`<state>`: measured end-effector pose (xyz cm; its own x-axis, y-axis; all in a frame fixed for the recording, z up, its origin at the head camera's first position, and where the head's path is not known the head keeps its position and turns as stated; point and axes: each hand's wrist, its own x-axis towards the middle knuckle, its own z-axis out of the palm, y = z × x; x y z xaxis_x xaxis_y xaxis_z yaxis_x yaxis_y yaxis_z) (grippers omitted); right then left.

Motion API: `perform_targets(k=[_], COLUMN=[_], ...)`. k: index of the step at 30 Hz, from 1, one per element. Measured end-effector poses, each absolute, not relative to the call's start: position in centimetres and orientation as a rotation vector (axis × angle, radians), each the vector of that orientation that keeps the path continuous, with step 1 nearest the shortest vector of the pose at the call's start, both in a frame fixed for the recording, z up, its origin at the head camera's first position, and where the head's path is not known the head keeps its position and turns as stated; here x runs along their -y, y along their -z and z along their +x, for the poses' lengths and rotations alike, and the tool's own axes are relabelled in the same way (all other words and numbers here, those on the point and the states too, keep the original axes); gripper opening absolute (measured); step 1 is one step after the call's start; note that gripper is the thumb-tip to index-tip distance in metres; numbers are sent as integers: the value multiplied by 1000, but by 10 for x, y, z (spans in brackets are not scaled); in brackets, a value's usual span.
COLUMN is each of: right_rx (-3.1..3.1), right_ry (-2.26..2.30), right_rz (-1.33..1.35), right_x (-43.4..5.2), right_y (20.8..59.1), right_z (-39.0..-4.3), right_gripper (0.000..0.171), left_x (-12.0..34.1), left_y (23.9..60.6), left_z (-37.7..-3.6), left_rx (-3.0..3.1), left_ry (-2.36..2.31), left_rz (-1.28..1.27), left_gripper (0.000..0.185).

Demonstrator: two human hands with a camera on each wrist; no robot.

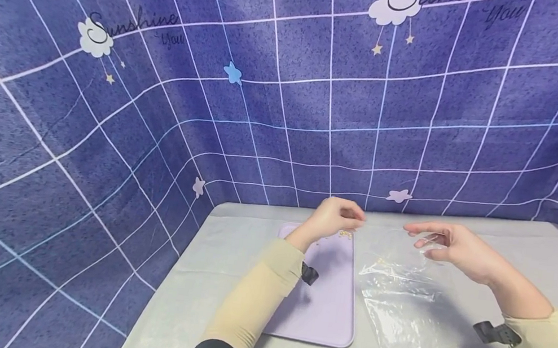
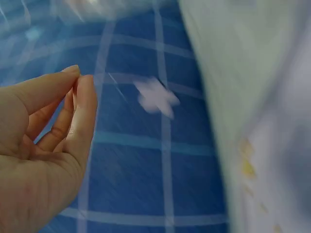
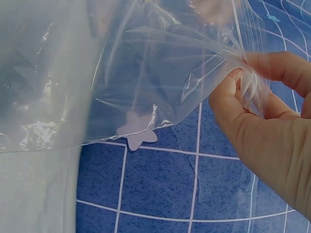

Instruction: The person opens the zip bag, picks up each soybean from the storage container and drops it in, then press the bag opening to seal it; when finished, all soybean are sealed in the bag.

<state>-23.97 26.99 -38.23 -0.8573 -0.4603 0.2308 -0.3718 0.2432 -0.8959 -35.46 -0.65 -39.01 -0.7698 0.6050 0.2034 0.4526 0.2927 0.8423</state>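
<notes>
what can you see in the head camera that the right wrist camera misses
Only the head view shows the left hand raised over the far end of the lilac tray, small yellowish bits on that tray, both sleeves, and the whole grey table. Only the right wrist view shows up close how the right hand pinches the zip edge of the clear plastic bag between thumb and fingers. Both show the right hand, the bag and the blue grid backdrop.

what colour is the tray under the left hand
Pale lilac. The tray shows best in the head view, beside the clear bag.
</notes>
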Motion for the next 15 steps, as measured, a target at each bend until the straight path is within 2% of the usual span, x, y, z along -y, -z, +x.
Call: perform_targets(k=[7,12,15], right_rx=[-2414,-2451,-2457], right_ry=[1696,1672,1668], right_rz=[-798,-758,-746], right_x=[-269,-268,-267], right_y=[381,380,379], right_z=[-238,-237,-236], right_gripper=[53,53,53], left_x=[-34,-50,-52], left_y=[362,363,364], left_z=[-314,-304,-304], left_rx=[-2341,-2569,-2599], left_ry=[-1325,-985,-955], left_rz=[1171,1367,1409], left_gripper=[9,11,13])
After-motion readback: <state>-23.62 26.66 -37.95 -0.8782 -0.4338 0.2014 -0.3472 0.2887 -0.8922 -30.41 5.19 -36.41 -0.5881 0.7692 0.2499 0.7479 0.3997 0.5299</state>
